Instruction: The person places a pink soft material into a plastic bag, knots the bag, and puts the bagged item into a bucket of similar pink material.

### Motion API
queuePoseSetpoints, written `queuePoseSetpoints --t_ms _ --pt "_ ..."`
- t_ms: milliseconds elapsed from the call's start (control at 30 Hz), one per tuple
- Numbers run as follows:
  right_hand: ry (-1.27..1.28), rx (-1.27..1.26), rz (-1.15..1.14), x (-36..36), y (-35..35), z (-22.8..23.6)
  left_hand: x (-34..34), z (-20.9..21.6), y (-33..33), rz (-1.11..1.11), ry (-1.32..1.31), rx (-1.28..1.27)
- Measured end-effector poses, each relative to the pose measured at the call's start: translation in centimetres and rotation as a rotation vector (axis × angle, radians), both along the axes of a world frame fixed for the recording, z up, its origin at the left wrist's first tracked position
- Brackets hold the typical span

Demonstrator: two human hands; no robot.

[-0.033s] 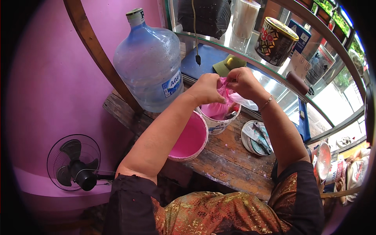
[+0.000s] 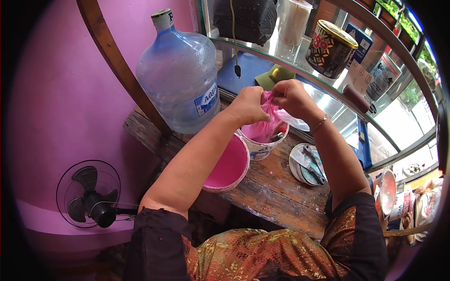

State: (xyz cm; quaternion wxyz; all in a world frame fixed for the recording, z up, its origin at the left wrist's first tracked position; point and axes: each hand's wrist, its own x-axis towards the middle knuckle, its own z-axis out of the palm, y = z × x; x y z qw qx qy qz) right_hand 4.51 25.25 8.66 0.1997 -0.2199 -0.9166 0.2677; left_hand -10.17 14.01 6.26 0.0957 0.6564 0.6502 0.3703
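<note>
A pink plastic bag (image 2: 261, 127) hangs gathered between my hands, its lower part inside a white bucket (image 2: 260, 151). My left hand (image 2: 248, 106) pinches the bag's neck from the left. From the right, the bent fingers of my right hand (image 2: 291, 97) grip the bag's top edge. Beside the bag in the bucket lie small red and dark items that I cannot make out. A second bucket (image 2: 228, 165), pink inside, stands nearer me, partly behind my left forearm. Whitish plastic (image 2: 293, 121) shows below my right wrist.
A large blue water jug (image 2: 180, 79) stands at the left on the wooden table (image 2: 276, 196). Dark-handled tools lie on a round lid (image 2: 296, 169) at the right. Behind are a glass case, a green cap (image 2: 275, 76) and a dark tin (image 2: 329, 49). A fan (image 2: 89, 194) is at lower left.
</note>
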Motion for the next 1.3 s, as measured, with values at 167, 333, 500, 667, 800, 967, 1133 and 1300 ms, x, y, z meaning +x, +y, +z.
queuePoseSetpoints --t_ms 167,333,500,667,800,967,1133,1300 --pt "0.167 -0.209 0.027 0.4 -0.9 0.5 0.6 0.8 1.6 0.094 -0.091 -0.018" --pt "0.453 -0.575 -0.066 3.0 -0.9 -0.6 1.2 2.4 2.8 0.008 -0.170 0.070" --pt "0.442 -0.753 -0.410 5.1 -2.7 -3.6 2.1 4.8 3.3 0.053 -0.007 0.170" --pt "0.503 -0.958 -0.554 4.3 -4.6 -5.6 3.6 6.3 3.3 0.062 0.037 0.181" --pt "0.617 -1.325 -0.377 3.6 -5.3 -5.0 4.2 6.6 3.0 0.099 -0.050 0.295" --pt "0.717 -1.443 0.018 3.2 -3.6 -6.1 4.1 11.0 0.5 -0.033 -0.005 0.082" --pt "0.758 -1.679 0.510 1.6 -7.5 -3.5 3.3 13.6 -2.8 -0.123 0.044 0.008" --pt "0.645 -1.642 0.476 -0.6 -10.7 -4.0 0.8 15.1 -7.6 -0.234 0.029 -0.033"
